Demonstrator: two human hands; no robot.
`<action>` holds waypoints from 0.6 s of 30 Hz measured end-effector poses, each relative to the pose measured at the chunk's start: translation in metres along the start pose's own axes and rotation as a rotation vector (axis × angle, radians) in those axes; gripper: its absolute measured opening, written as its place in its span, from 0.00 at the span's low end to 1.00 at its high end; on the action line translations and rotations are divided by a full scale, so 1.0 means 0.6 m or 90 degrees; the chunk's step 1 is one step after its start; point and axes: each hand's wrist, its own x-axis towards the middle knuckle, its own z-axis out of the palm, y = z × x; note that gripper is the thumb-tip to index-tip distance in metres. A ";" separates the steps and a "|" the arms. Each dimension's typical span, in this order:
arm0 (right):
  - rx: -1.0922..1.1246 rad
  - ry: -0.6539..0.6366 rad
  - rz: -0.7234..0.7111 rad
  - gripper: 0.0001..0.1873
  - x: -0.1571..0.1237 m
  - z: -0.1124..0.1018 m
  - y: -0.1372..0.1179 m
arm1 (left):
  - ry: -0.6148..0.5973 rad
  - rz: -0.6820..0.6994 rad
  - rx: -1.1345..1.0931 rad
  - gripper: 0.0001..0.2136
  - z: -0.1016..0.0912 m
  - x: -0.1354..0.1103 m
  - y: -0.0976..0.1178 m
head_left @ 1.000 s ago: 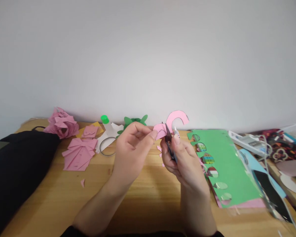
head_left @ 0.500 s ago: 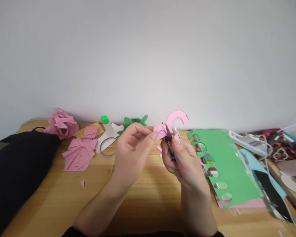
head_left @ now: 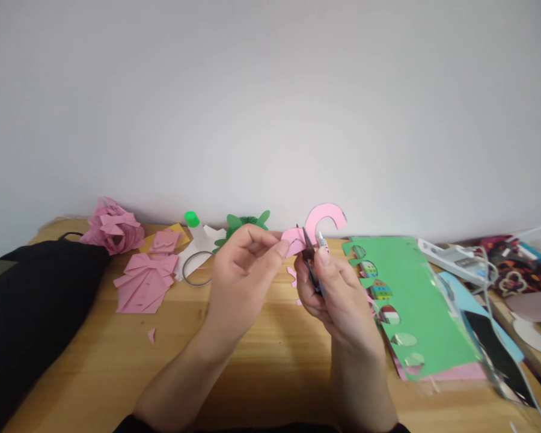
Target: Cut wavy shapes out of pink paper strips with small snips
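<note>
My left hand (head_left: 247,276) pinches one end of a curved strip of pink paper (head_left: 315,218) between thumb and fingers. The strip bends over to the right into a hook shape. Closed around a pair of small scissors (head_left: 310,252), my right hand (head_left: 342,294) holds the dark blades upright against the paper's lower part. A small white tube or pen tip (head_left: 323,242) shows just above my right thumb; whether the hand grips it too, I cannot tell. The scissors' handles are mostly hidden by my fingers.
Left on the wooden table (head_left: 261,373): a pink paper flower (head_left: 112,225), folded pink paper (head_left: 146,282), a green-capped glue stick (head_left: 192,220), a ring (head_left: 186,270) and a black bag (head_left: 40,294). A green sheet with cut-outs (head_left: 428,300) lies right, near a white cable (head_left: 487,288).
The hooked end of the pink strip has shifted very slightly right and down by the blades. Both hands stay almost in the same place.
</note>
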 end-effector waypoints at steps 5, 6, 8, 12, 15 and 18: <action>-0.005 -0.003 0.004 0.23 -0.004 -0.001 -0.001 | -0.020 -0.010 0.014 0.03 -0.001 -0.003 -0.001; -0.008 -0.003 0.004 0.23 -0.004 -0.001 -0.001 | -0.021 -0.011 0.019 0.04 -0.001 -0.003 -0.001; -0.013 -0.007 0.004 0.23 -0.005 -0.001 -0.001 | -0.020 -0.011 0.022 0.04 -0.001 -0.004 0.001; -0.012 -0.017 0.006 0.24 -0.004 -0.002 -0.001 | -0.018 -0.013 0.024 0.04 0.000 -0.004 0.004; -0.014 -0.018 0.013 0.24 -0.006 -0.003 -0.001 | -0.015 -0.015 0.027 0.04 0.001 -0.003 0.006; -0.022 -0.021 0.009 0.23 -0.009 -0.004 -0.001 | -0.019 -0.014 0.027 0.04 0.001 -0.003 0.006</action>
